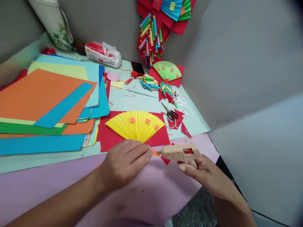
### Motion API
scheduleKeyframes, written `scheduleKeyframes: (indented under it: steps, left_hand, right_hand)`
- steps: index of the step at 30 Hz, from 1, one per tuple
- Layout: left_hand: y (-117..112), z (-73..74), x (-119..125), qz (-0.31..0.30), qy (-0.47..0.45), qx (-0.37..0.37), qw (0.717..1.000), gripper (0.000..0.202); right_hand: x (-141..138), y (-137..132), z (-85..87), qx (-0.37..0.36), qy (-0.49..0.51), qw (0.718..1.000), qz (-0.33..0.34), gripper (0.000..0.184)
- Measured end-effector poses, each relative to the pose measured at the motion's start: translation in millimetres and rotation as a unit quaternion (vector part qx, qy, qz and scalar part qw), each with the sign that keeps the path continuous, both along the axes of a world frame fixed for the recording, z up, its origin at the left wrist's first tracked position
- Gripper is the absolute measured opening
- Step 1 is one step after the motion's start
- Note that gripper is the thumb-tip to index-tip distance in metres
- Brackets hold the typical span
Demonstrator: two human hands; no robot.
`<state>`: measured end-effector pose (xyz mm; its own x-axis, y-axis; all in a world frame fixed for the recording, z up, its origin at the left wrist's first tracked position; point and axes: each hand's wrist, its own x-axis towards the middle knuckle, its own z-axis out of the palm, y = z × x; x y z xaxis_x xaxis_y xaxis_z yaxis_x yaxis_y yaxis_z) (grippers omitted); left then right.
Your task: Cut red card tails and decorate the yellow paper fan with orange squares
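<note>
My right hand [197, 168] grips a beige hot glue gun [177, 152], its nozzle pointing left. At the nozzle tip is a small orange paper square [155, 153], pinched at its left side by the fingertips of my left hand [129, 160]. Just beyond my left hand lies a yellow pleated paper fan [138, 125] on a red paper sheet [107, 138]. Three small orange squares sit on the fan's pleats. The fan's lower point is partly hidden behind my left hand.
A stack of coloured paper [47, 94] covers the left side. Black-handled scissors [170, 114] lie among red scraps [186, 130]. Farther back are rolled paper tubes [148, 82], a pencil [142, 93], a green fan [167, 70], a phone [137, 67] and a tissue pack [103, 54]. A grey wall [236, 63] borders the right.
</note>
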<state>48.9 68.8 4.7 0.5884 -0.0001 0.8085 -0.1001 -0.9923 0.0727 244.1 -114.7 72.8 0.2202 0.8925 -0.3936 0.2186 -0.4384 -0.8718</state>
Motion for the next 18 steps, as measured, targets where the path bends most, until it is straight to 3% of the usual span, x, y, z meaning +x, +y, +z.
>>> scheduleKeyframes:
  steps: [18]
  left_hand:
    - [0.1, -2.0, 0.7, 0.026, -0.006, -0.003, 1.000, 0.021]
  right_hand:
    - [0.5, 0.8, -0.5, -0.001, 0.013, 1.000, 0.004, 0.039]
